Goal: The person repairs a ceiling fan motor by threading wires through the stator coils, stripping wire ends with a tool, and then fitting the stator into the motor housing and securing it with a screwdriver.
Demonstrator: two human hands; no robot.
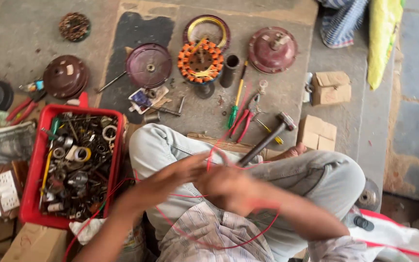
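Low centre of frame, right hand (229,187) grips the hammer (267,138), handle slanting up-right; left hand (180,172), fingers blurred, grip unclear, touches the red wire (219,150) just left

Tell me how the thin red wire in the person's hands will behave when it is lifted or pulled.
The red wire probably flops: it hangs in loose loops across the lap rather than holding a line. It looks light, being very thin. It may snag, since one strand trails toward the red bin of metal parts. Both the left hand and the right hand are blurred, so the grip is unclear.
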